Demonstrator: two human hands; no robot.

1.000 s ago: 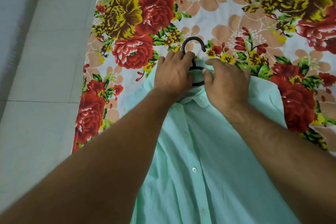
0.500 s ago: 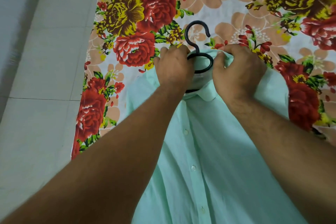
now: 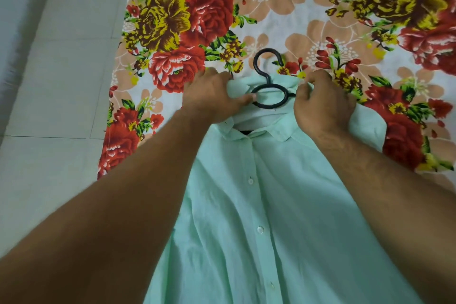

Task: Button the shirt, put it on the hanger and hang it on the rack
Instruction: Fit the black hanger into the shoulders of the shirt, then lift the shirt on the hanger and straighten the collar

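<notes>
While the left hand (image 3: 209, 99) and right hand (image 3: 323, 106) pinch the shirt (image 3: 271, 205) collar, the hanger (image 3: 270, 106) hook sticks out.

The shirt (image 3: 271, 205) lay front-up on the sheet (image 3: 283, 20), collar at the far end. The hanger (image 3: 267, 79) sat inside the collar, hook poking out beyond it. The left grip (image 3: 212, 99) held the collar left of the hanger, the right grip (image 3: 323, 106) on its right. The floor (image 3: 61, 81) lay left of the sheet.

The left forearm (image 3: 118, 217), at 7 o'clock, and the hair-dusted right forearm (image 3: 385, 180), at 4 o'clock, are shown bare, as are the left hand (image 3: 209, 99) and right hand (image 3: 323, 106).
</notes>
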